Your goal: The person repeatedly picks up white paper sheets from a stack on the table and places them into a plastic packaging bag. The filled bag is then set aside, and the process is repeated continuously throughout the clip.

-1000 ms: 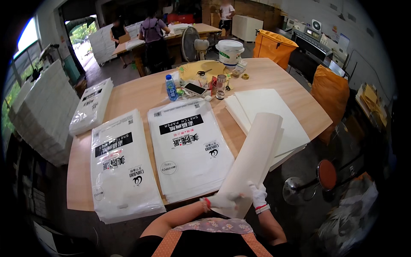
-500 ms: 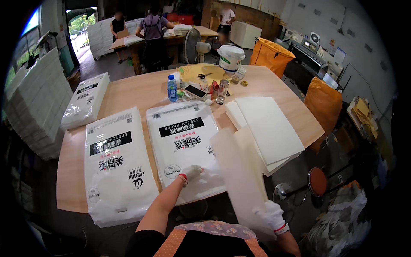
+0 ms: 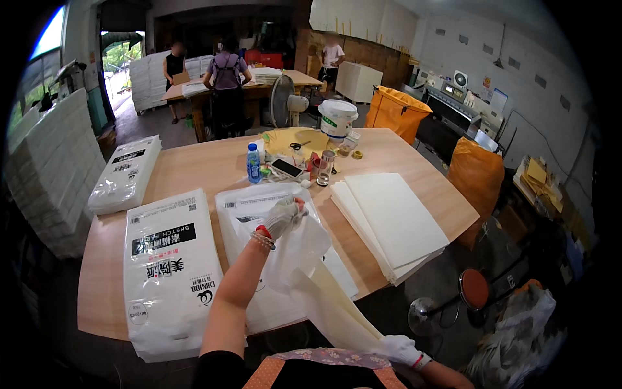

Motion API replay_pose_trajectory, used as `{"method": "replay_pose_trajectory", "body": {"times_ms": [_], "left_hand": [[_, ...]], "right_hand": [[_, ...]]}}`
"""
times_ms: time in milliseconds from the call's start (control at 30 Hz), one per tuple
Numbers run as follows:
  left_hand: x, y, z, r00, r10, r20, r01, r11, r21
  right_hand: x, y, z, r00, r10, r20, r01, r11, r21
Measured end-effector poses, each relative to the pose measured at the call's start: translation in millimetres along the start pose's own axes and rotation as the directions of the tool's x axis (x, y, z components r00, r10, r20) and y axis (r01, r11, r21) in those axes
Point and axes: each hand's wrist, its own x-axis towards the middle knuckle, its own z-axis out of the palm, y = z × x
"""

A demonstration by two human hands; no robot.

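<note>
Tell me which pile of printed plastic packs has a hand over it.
The rightmost printed pile: the gloved left hand is over it, while neither hand is over the front-left pile or the back-left pile.

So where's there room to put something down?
Bare tan wooden table lies between the rear-left white plastic-wrapped pack and blue plastic bottle, and right of the white rectangular paper stack. It's crowded around the black rectangular phone and white-gloved left hand.
</note>
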Motion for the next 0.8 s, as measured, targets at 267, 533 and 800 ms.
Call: {"method": "replay_pose_trajectory", "body": {"times_ms": [267,533,800], "left_hand": [[8,-43,-18,0.937,-0.345,0.055,0.343,0.938,0.044],[-67,-83,163,0.905,0.022,0.425,-0.355,0.589,0.726],[-124,-158,104,0.955,0.258,0.15,-0.229,0.314,0.921]], "right_hand": [[-26,3,-8,0.916,-0.115,-0.385,0.068,0.989,-0.133],[156,13,-28,0.87,-0.2,-0.45,0.168,0.98,-0.109],[232,26,-27,0.624,0.348,-0.7,-0.001,0.896,0.444]]}}
